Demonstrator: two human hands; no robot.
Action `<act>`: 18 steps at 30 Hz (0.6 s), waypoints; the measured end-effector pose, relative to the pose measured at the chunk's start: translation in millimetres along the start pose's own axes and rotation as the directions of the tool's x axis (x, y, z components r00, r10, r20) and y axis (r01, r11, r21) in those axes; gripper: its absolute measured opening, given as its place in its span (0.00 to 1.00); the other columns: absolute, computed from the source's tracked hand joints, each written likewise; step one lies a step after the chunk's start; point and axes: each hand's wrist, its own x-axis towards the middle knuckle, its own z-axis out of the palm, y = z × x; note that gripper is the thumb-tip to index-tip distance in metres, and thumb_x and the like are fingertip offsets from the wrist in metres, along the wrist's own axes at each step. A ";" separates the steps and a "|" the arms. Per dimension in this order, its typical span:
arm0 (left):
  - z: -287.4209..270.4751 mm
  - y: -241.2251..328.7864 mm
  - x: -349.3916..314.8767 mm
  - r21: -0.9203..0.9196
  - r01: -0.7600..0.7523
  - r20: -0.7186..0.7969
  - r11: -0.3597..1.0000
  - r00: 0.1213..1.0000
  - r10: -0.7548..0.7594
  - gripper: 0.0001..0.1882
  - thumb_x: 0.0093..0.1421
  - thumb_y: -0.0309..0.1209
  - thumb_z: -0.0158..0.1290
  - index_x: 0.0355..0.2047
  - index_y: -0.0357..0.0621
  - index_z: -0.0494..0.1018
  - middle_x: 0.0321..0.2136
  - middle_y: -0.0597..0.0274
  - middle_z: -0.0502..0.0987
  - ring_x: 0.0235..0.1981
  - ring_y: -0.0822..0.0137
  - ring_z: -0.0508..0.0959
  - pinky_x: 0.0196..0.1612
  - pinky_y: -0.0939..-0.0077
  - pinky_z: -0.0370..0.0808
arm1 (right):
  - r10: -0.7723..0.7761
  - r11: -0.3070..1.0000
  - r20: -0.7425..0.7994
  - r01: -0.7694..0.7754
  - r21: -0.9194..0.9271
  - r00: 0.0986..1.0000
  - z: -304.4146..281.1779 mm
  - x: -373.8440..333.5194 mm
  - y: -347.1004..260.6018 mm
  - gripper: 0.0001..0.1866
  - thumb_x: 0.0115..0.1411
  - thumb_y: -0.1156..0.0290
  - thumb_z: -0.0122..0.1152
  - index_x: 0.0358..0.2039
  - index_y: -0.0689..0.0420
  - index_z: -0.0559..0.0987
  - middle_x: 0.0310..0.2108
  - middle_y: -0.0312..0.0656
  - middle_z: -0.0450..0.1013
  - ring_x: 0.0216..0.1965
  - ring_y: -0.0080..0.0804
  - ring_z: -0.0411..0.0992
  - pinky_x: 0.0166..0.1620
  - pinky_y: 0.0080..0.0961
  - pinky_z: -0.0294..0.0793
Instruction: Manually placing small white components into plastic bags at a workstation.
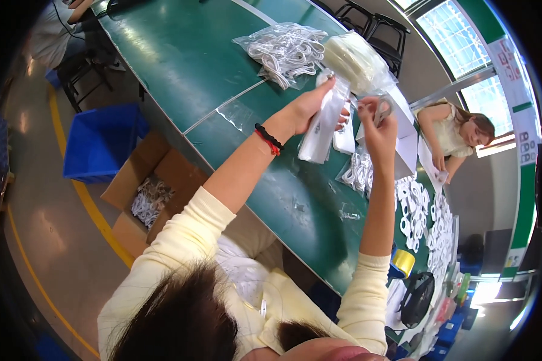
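My left hand is closed round a sheaf of long, narrow clear plastic bags, which hang down over the green table. Just to its right, my right hand is raised with its fingers pinched on a small, pale looped piece; its exact kind is too small to make out. The hands are apart. Below and between them, a clear bag of white cables lies on the table. Beside my right hand stands an open white box, its inside mostly hidden.
Beyond my hands lie a bag of coiled white cables and a stack of clear bags. White ring-ended pieces, yellow tape and a black pouch are rightward. A co-worker sits opposite. A blue bin and cardboard box stand left.
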 end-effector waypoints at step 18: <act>19.8 -45.9 2.5 0.319 0.078 0.168 0.945 0.976 -0.138 0.21 0.62 0.48 0.43 0.44 0.45 0.68 0.36 0.66 0.74 0.35 0.76 0.74 0.37 0.79 0.73 | -0.041 0.858 0.010 0.041 -0.513 0.999 -0.7 -67.0 -14.3 0.17 0.46 0.75 0.64 0.39 0.60 0.74 0.30 0.46 0.67 0.30 0.41 0.68 0.34 0.29 0.67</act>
